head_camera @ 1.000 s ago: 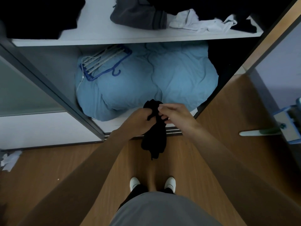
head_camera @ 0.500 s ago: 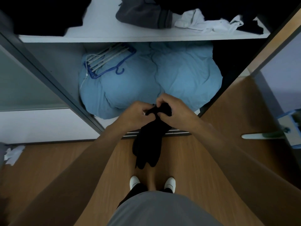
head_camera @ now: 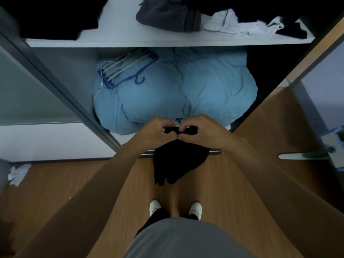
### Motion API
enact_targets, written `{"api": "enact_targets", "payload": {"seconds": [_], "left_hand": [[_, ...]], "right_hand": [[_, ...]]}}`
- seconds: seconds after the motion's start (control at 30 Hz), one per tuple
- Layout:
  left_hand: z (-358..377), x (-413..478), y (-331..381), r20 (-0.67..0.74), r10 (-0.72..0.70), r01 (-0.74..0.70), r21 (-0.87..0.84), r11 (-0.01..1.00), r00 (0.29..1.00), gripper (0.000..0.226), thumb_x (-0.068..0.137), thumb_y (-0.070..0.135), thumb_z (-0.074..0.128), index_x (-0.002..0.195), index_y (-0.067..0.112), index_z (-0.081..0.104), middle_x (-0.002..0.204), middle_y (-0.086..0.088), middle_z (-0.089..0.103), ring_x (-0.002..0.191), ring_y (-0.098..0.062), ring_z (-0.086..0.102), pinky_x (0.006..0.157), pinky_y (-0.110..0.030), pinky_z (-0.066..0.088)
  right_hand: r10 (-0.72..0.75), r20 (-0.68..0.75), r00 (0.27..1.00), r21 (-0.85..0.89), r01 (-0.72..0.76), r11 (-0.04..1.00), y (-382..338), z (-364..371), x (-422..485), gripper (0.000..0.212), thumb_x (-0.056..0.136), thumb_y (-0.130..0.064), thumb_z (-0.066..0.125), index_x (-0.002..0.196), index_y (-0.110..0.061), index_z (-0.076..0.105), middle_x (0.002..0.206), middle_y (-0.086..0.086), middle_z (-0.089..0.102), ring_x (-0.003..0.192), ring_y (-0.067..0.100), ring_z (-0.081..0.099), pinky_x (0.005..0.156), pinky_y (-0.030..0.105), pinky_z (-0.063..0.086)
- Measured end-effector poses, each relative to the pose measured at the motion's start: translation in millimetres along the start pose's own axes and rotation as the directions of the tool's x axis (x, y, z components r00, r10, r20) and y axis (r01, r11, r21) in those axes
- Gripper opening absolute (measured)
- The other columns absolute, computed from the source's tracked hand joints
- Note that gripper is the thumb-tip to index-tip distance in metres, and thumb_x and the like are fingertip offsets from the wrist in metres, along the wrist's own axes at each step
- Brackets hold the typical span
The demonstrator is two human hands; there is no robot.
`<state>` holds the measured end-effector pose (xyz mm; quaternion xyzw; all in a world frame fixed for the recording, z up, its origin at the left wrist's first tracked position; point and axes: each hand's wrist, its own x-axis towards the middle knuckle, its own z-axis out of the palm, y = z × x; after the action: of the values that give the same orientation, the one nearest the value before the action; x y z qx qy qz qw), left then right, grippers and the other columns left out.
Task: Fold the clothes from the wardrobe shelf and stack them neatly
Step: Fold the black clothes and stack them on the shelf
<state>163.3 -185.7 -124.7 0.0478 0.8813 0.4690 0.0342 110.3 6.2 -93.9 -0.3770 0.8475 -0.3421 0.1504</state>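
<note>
pinching the black garment [head_camera: 178, 162] by its top edge with left hand [head_camera: 158, 131] and right hand [head_camera: 202, 130], both curled tight; probably letting it hang straight for folding

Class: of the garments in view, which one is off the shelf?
The black garment, held by the left hand and right hand, hanging free; the grey garment and white garment lie on the shelf.

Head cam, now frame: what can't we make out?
Head view only.
- Type of black cloth garment: too dark; its top edge is hidden by the left hand and right hand gripping it.
- Pile of dark clothes on white wardrobe shelf: cut by top edge, underexposed.
- Boxy blue-and-white object: cut by right edge.
</note>
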Motion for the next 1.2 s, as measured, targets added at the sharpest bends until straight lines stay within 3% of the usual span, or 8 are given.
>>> {"api": "enact_targets", "payload": {"seconds": [0.2, 0.4, 0.47, 0.6, 0.83, 0.97, 1.1, 1.2], "left_hand": [[4.0, -2.5, -4.7, -0.021, 0.075, -0.076, -0.045, 0.996, 0.997, 0.017, 0.076, 0.016, 0.062, 0.087, 0.020, 0.049, 0.080, 0.008, 0.055, 0.074, -0.003, 0.053, 0.071, -0.025, 0.043], [3.4, 0.7, -3.3, -0.136, 0.229, -0.222, 0.063, 0.973, 0.964, 0.018, 0.082, -0.004, 0.059, 0.094, 0.008, 0.062, 0.084, 0.006, 0.062, 0.077, -0.005, 0.058, 0.073, -0.019, 0.046], [4.1, 1.6, -6.4, -0.140, 0.265, -0.245, 0.144, 0.959, 0.954, 0.006, 0.079, -0.007, 0.060, 0.079, -0.002, 0.063, 0.075, -0.006, 0.062, 0.070, -0.019, 0.060, 0.064, -0.034, 0.048], [12.0, 5.7, -19.8, -0.100, 0.055, -0.031, 0.225, 0.974, 0.993, 0.019, 0.074, 0.014, 0.056, 0.068, -0.004, 0.057, 0.068, -0.015, 0.062, 0.066, -0.031, 0.062, 0.061, -0.041, 0.047], [24.3, -0.5, -63.9, -0.016, -0.283, 0.281, 0.156, 0.947, 0.959, 0.037, 0.082, 0.003, 0.058, 0.062, 0.032, 0.045, 0.059, 0.013, 0.049, 0.056, -0.003, 0.045, 0.053, -0.024, 0.032], [19.0, -11.1, -80.4, -0.047, -0.353, 0.356, 0.093, 0.930, 0.935, 0.010, 0.084, -0.001, 0.058, 0.088, 0.003, 0.067, 0.081, -0.013, 0.069, 0.076, -0.021, 0.063, 0.069, -0.035, 0.045], [8.2, -13.9, -93.6, -0.100, -0.364, 0.372, 0.077, 0.925, 0.926, 0.012, 0.085, -0.005, 0.058, 0.092, -0.011, 0.066, 0.094, -0.029, 0.069, 0.088, -0.028, 0.065, 0.075, -0.038, 0.046], [7.1, -18.0, -100.3, -0.067, -0.432, 0.437, 0.151, 0.887, 0.899, 0.030, 0.081, 0.018, 0.053, 0.089, -0.009, 0.065, 0.091, -0.026, 0.068, 0.088, -0.032, 0.064, 0.075, -0.037, 0.044]], "right_hand": [[0.061, 0.015, 0.998, 0.046, -0.062, 0.997, -1.1, -12.9, 1.3, 0.016, 0.090, -0.019, 0.071, 0.081, -0.007, 0.074, 0.073, 0.011, 0.071, 0.066, 0.024, 0.064, 0.063, 0.044, 0.049], [0.047, -0.098, 0.994, 0.077, -0.039, 0.996, -11.1, -19.6, 12.9, 0.016, 0.091, -0.022, 0.072, 0.086, -0.009, 0.079, 0.079, 0.004, 0.071, 0.074, 0.020, 0.065, 0.072, 0.046, 0.052], [0.047, -0.103, 0.994, 0.063, -0.040, 0.997, -13.8, -22.0, 15.5, 0.016, 0.090, -0.023, 0.072, 0.086, -0.010, 0.080, 0.081, 0.003, 0.071, 0.078, 0.020, 0.065, 0.076, 0.047, 0.052], [-0.009, -0.107, 0.994, -0.007, 0.008, 1.000, -26.7, -20.6, 21.1, 0.019, 0.089, -0.020, 0.071, 0.079, -0.006, 0.077, 0.077, -0.001, 0.068, 0.075, 0.017, 0.064, 0.074, 0.045, 0.051], [-0.054, -0.154, 0.987, 0.129, 0.074, 0.989, -42.1, -36.7, 20.4, 0.017, 0.085, -0.007, 0.072, 0.070, 0.000, 0.072, 0.082, 0.007, 0.071, 0.074, 0.018, 0.066, 0.070, 0.034, 0.051], [-0.048, -0.164, 0.985, 0.141, 0.071, 0.987, -39.3, -41.2, 18.2, 0.022, 0.083, 0.000, 0.069, 0.065, 0.008, 0.061, 0.080, 0.017, 0.067, 0.071, 0.028, 0.063, 0.067, 0.038, 0.048], [-0.012, -0.146, 0.989, 0.185, 0.039, 0.982, -36.1, -38.7, 14.0, 0.021, 0.084, 0.001, 0.069, 0.066, 0.009, 0.061, 0.080, 0.021, 0.066, 0.073, 0.030, 0.063, 0.068, 0.039, 0.049], [-0.013, -0.162, 0.987, 0.206, 0.046, 0.977, -38.6, -36.6, 14.1, 0.021, 0.084, 0.001, 0.070, 0.065, 0.007, 0.062, 0.081, 0.016, 0.067, 0.074, 0.025, 0.064, 0.068, 0.031, 0.048]]}}
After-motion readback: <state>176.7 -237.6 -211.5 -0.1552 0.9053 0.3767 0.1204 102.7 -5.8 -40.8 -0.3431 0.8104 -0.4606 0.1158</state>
